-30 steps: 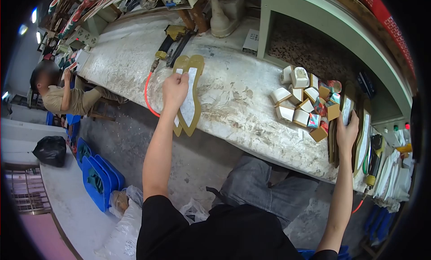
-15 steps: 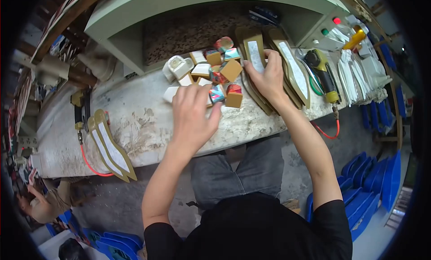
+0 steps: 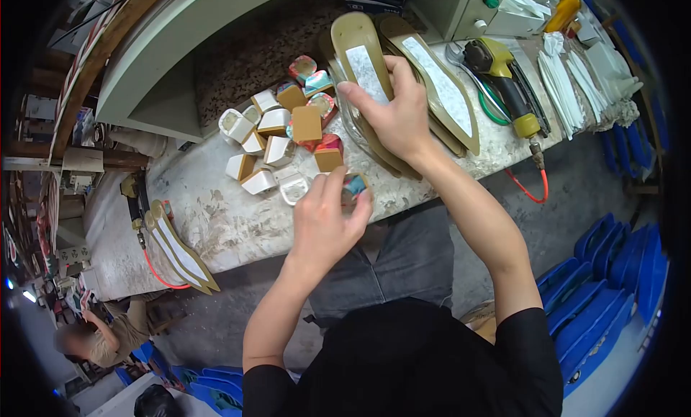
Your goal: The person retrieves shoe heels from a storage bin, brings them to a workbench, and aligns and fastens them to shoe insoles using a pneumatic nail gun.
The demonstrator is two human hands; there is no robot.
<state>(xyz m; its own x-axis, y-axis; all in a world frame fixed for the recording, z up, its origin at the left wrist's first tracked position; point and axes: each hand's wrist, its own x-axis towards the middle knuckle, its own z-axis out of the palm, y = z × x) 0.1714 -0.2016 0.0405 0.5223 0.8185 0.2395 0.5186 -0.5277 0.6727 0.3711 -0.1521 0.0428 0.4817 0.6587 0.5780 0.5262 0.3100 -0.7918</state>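
My left hand [image 3: 327, 217] is closed with its fingertips round a multicoloured shoe heel [image 3: 353, 186], just above the near edge of the bench. To its upper left lies a loose pile of block heels, among them a white heel [image 3: 259, 181] and a tan-faced heel [image 3: 307, 123]. My right hand [image 3: 400, 113] grips an olive shoe sole [image 3: 353, 29] with a pale grey strip, thumb on one edge and fingers at the other. The sole is lifted at its rounded end over more soles. Beside it lies another stack of soles [image 3: 443, 78].
A yellow-and-black air tool [image 3: 504, 78] with a red hose lies on the right, near white strips [image 3: 565, 93]. Two soles [image 3: 176, 248] lie at the left bench edge [image 3: 237, 255]. A shelf [image 3: 155, 71] rises behind. Another person [image 3: 119, 338] sits far left.
My left hand has drawn back from the pile toward the bench edge, now with a multicoloured heel. My right hand has raised a sole from its stack. The view has shifted.
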